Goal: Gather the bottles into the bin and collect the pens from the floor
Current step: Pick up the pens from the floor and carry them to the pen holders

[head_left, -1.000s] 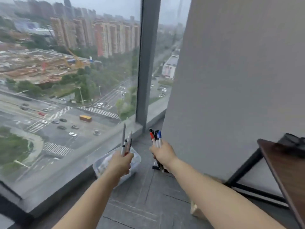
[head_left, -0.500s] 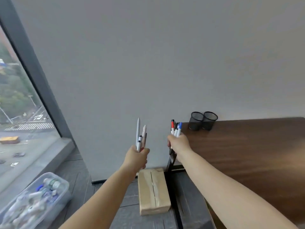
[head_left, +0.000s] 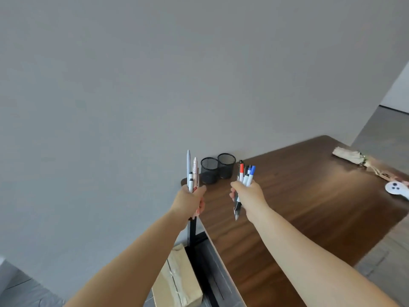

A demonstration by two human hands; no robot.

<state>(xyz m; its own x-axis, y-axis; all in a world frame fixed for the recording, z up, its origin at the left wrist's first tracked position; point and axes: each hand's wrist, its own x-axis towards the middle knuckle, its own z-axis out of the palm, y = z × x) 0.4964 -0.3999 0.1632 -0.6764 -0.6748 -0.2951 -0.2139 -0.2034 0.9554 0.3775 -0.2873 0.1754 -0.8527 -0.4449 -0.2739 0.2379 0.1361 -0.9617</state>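
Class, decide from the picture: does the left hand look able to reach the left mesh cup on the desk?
Probably yes: the left hand, gripping its pens, hangs close to the left mesh cup, with nothing between them and the cup's mouth uncovered.

Two mesh cups (head_left: pixel 209 170), two pen bunches (head_left: pixel 245 176) — one box (head_left: pixel 177 278) (cardboard), one table (head_left: pixel 298 207).

Left hand (head_left: pixel 190 201) at 9 o'clock of right hand (head_left: pixel 247 196), apart. Left pens (head_left: pixel 192 173) and right pens (head_left: pixel 246 176) upright in fists. Mesh cups (head_left: pixel 209 170) side by side on table (head_left: pixel 309 207), far-left corner, 12 o'clock of hands, by wall (head_left: pixel 155 85). Controller (head_left: pixel 396 189) at 3 o'clock on table, wrapped bundle (head_left: pixel 352 156) behind it. Box (head_left: pixel 177 278) on floor, 6 o'clock, beside table's left edge.
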